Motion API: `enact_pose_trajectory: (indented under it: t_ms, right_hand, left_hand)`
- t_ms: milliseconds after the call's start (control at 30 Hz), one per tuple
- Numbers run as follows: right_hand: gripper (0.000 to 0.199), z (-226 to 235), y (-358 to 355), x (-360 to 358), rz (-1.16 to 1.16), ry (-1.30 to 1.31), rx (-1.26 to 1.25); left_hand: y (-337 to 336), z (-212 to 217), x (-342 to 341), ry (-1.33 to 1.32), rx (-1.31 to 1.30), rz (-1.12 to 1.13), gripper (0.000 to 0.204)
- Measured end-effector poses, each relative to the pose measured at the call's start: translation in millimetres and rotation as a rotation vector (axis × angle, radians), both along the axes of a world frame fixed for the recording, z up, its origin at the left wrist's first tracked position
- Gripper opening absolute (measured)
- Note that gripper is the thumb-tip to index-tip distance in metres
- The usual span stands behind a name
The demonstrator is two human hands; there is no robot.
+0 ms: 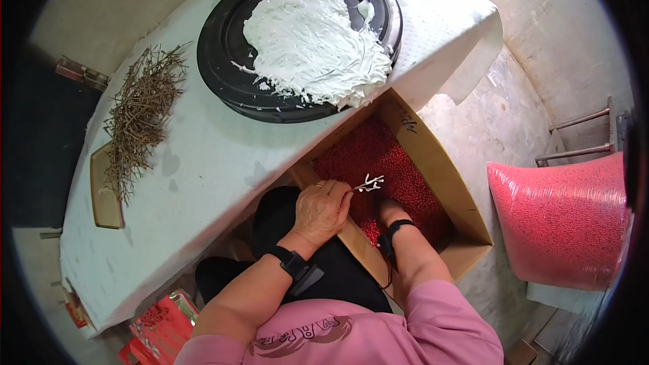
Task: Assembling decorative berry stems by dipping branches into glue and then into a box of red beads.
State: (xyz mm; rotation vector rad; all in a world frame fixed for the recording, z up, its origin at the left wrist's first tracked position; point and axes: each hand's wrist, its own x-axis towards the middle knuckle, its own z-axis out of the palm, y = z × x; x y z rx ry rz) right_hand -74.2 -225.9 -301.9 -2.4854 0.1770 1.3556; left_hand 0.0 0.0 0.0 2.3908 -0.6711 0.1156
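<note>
My left hand (320,208) is closed around a thin twig (368,184) whose branching tips are coated in white. That hand is over the near left edge of a cardboard box (460,192), with the twig reaching over the red beads (399,169) inside. My right hand (391,211) is down in the box at the beads, and its fingers are hidden from view. Beyond the box, on the table, a round black tray (223,71) bears a thick spread of white paste (311,34).
A heap of bare brown twigs (145,108) lies on the white-covered table (196,182), partly over a small shallow tray (101,189). To the right stands a clear bag full of red beads (558,220). A red bag (159,331) sits below the table at lower left.
</note>
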Motion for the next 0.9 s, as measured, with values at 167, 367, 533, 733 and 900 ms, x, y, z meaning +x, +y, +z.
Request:
enact_pose_trajectory:
  t_ms: [167,367,533,733,900]
  right_hand:
    - [0.038,43.5,-18.8,-24.6,-0.262,0.064,0.017]
    - [0.043,77.8,-28.2,-36.4,-0.236,0.095,0.02]
    - [0.053,128.8,-38.5,-20.9,-0.453,0.033,0.21]
    - [0.058,175.6,-58.9,-18.2,-0.968,-0.097,1.035]
    - [0.059,278.0,-33.9,3.0,-0.938,-0.4,1.116]
  left_hand:
    - [-7.1,-0.3,6.4,-0.023,-0.002,-0.003,0.006]
    - [-6.2,-5.5,2.2,-0.036,0.021,0.013,0.007]
    - [-3.4,-9.6,1.6,-0.039,0.019,0.035,0.008]
    - [3.8,-13.1,-4.2,-0.027,0.054,0.046,0.009]
    - [6.6,-16.4,-6.8,-0.034,0.052,0.028,0.009]
